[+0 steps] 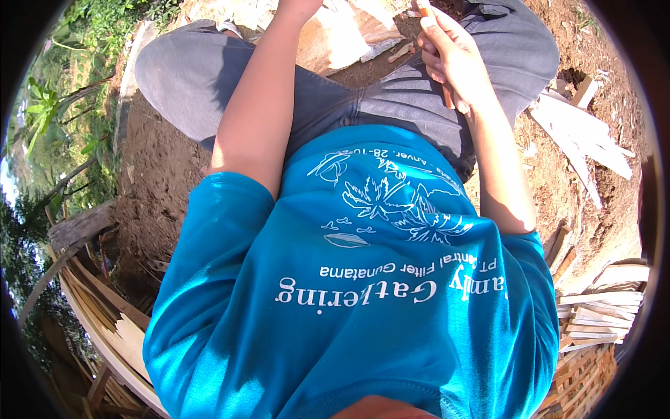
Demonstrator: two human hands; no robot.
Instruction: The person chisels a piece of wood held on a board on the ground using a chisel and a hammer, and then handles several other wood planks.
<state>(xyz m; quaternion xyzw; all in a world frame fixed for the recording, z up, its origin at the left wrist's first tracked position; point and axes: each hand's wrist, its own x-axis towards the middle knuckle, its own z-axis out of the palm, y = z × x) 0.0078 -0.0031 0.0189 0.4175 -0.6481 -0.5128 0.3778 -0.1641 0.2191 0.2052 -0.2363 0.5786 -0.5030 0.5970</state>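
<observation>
My right hand (457, 59) is closed around a slim reddish-brown wooden handle (447, 96), held over my right thigh. One end of it sticks out below my fingers, and the other reaches the top edge, so what it belongs to cannot be made out. At the top of the view only the wrist and the heel of my left hand (301, 7) show; its fingers are out of sight. Between my bent legs lies a pale chunk of split wood (342, 42), closest to my left hand.
I sit cross-legged on brown soil (164, 188). Pale wood splinters (576, 140) lie to the right, with a pile of thin wooden strips (604, 307) nearer. Long slats (105, 307) and a grey weathered log (82, 223) lie left, beside green plants (42, 115).
</observation>
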